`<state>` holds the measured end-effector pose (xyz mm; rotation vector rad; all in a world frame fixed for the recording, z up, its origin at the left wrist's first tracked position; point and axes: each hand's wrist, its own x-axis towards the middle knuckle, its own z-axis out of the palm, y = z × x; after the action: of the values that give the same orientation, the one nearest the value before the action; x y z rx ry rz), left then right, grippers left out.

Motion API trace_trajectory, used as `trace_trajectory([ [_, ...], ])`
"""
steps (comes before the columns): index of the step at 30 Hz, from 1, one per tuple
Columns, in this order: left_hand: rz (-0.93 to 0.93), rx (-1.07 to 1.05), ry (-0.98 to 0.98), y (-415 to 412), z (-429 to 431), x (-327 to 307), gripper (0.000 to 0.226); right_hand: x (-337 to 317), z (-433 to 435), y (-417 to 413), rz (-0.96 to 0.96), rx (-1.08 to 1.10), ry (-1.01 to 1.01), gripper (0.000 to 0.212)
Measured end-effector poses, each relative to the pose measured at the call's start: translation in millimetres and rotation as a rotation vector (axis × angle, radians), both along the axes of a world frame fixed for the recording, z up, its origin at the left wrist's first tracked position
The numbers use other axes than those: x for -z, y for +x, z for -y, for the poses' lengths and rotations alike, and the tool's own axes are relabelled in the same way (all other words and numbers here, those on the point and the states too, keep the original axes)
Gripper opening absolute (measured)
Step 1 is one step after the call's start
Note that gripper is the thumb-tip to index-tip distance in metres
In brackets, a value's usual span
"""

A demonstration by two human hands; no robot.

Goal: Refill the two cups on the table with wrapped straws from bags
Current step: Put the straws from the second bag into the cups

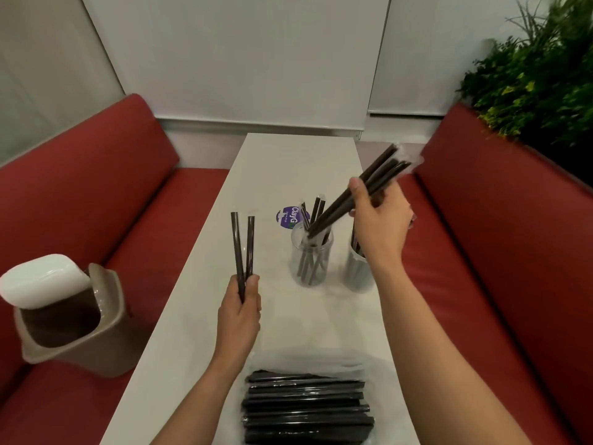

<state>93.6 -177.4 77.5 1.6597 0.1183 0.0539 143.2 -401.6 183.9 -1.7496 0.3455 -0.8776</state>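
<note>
Two clear cups stand mid-table: the left cup (310, 263) holds several black wrapped straws, and the right cup (356, 271) is partly hidden behind my right wrist. My right hand (380, 220) grips a bundle of black wrapped straws (372, 181), tilted with its lower ends at the left cup's mouth. My left hand (240, 308) holds two upright straws (242, 248) to the left of the cups. An open clear bag of straws (306, 409) lies at the table's near edge.
The narrow white table (192, 332) runs between two red bench seats. A beige bin with a white flip lid (64, 316) sits on the left bench. A round purple sticker (288, 216) lies behind the left cup. Green plants (542, 69) rise at the back right.
</note>
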Motion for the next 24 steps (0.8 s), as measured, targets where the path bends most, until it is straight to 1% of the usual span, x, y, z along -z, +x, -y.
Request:
trace_trajectory([
  [1,-0.004,0.018,-0.013,1.5,-1.1,-1.3,0.023,-4.1,0.2,8.0,0.048,0.019,0.005,0.016],
  [3,-0.017,0.056,-0.047,2.7,-0.4,-3.8,0.025,2.2,-1.2,25.9,0.031,0.002,-0.013,0.017],
  [6,-0.058,0.113,-0.154,1.8,1.6,-4.3,0.036,33.8,-4.8,49.2,-0.171,-0.084,-0.105,0.021],
  [8,-0.062,0.135,-0.190,2.8,0.4,-2.8,0.035,53.4,-5.7,60.9,-0.289,-0.111,-0.186,0.027],
  [10,-0.036,0.160,-0.182,3.8,-1.0,-0.4,0.030,64.8,-6.5,68.2,-0.403,-0.123,-0.263,0.030],
  [14,-0.033,0.208,-0.139,3.8,-1.3,5.2,0.026,74.3,-10.2,75.6,-0.626,-0.163,-0.338,0.030],
  [17,-0.041,0.239,-0.138,2.5,0.3,5.3,0.026,80.1,-9.2,78.8,-0.663,-0.172,-0.324,0.028],
  [19,-0.053,0.254,-0.139,2.4,0.7,5.1,0.025,80.9,-8.9,76.0,-0.640,-0.193,-0.241,0.032],
  [21,-0.070,0.269,-0.159,2.5,0.9,5.6,0.025,78.6,-10.4,68.2,-0.615,-0.187,-0.142,0.054],
  [22,-0.072,0.276,-0.176,2.5,0.9,5.6,0.024,76.3,-11.4,63.6,-0.603,-0.171,-0.123,0.061],
  [23,-0.070,0.280,-0.192,2.4,1.2,5.0,0.024,76.3,-12.2,59.7,-0.578,-0.152,-0.127,0.060],
  [24,-0.068,0.282,-0.206,2.1,1.6,4.3,0.025,73.8,-14.1,53.7,-0.551,-0.132,-0.141,0.054],
])
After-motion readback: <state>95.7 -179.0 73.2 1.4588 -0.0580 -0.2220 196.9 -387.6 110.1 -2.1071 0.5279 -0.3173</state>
